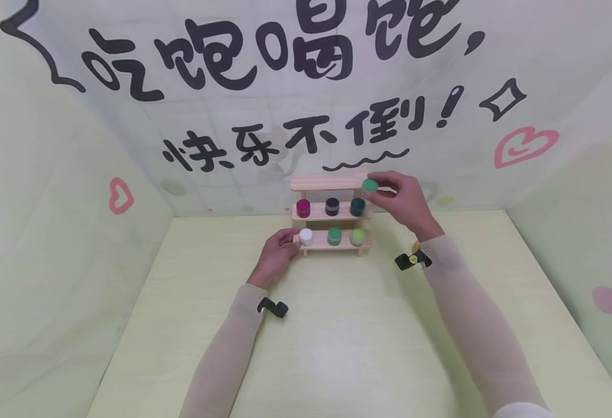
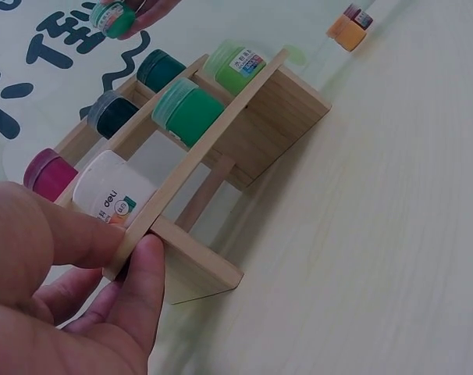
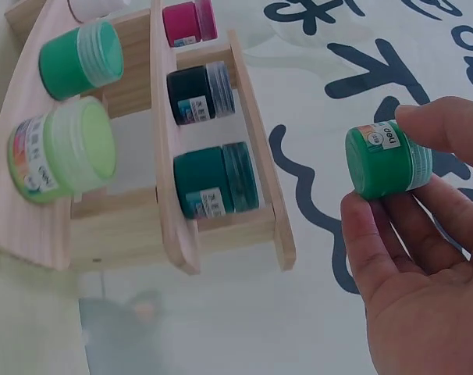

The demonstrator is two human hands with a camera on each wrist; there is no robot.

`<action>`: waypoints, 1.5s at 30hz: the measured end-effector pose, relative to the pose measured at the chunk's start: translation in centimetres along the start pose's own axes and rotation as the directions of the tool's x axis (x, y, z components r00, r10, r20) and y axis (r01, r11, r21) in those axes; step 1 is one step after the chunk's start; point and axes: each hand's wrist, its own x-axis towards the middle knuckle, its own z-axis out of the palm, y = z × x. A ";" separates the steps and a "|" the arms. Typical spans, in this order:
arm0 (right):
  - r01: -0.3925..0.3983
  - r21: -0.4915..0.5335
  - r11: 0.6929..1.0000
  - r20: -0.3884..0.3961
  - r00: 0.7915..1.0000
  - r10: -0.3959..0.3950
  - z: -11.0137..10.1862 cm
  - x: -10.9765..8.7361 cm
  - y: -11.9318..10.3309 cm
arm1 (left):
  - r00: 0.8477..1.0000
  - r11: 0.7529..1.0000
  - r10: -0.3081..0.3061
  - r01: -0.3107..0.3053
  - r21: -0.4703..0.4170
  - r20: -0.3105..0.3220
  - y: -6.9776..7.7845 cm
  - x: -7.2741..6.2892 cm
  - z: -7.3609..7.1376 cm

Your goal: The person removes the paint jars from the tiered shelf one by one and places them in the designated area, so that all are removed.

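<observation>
A small three-tier wooden rack point(image 1: 332, 183) stands at the back of the table. My right hand point(image 1: 402, 200) grips a green paint jar point(image 3: 381, 160) in the air at the right end of the top tier. My left hand point(image 1: 277, 255) pinches the left end of the lowest tier between thumb and fingers. That tier bears a white jar point(image 1: 306, 237), another green jar point(image 1: 334, 235) and a light green jar point(image 1: 357, 237). On the middle tier are a magenta jar point(image 1: 303, 208), a near-black jar point(image 1: 332, 206) and a dark teal jar point(image 1: 357, 207).
An orange jar point(image 2: 346, 34) with a dark red one point(image 2: 359, 16) beside it is on the table right of the rack, mostly hidden by my right wrist in the head view. Behind the rack hangs a printed cloth point(image 1: 264, 104) with large black characters.
</observation>
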 end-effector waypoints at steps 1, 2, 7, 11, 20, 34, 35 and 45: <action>0.000 -0.003 1.000 -0.003 1.000 0.000 -0.2 -0.2 0.1 | 1.000 1.000 0.000 0.000 -0.002 -0.001 0.0 0.0 0.0; 0.000 -0.007 1.000 -0.006 1.000 0.000 -0.3 -0.3 0.2 | 1.000 1.000 0.000 0.000 -0.003 -0.001 0.0 0.0 0.0; -0.007 -0.027 1.000 -0.013 1.000 0.006 -1.1 -1.2 0.3 | 1.000 1.000 -0.001 0.001 -0.002 -0.003 0.0 0.1 -0.1; -0.008 -0.028 1.000 -0.026 1.000 0.007 -1.8 -1.9 0.5 | 1.000 1.000 -0.003 0.003 0.001 -0.001 0.0 0.1 -0.2; -0.048 -0.070 0.996 -0.054 0.998 0.044 -3.2 -4.1 1.4 | 1.000 1.000 -0.005 0.005 0.011 0.006 0.0 0.0 -0.2; -0.074 -0.080 0.994 -0.083 0.994 0.068 -6.0 -7.3 3.9 | 1.000 1.000 0.001 -0.001 0.017 0.020 0.0 0.2 -0.3; -0.078 -0.090 0.993 -0.088 0.994 0.070 -6.2 -7.4 4.1 | 1.000 1.000 0.004 -0.004 0.020 0.019 0.1 0.2 -0.3; -0.212 -0.087 0.973 -0.109 0.973 0.203 -9.0 -9.4 6.3 | 1.000 1.000 0.003 -0.004 0.024 0.010 0.0 0.2 -0.3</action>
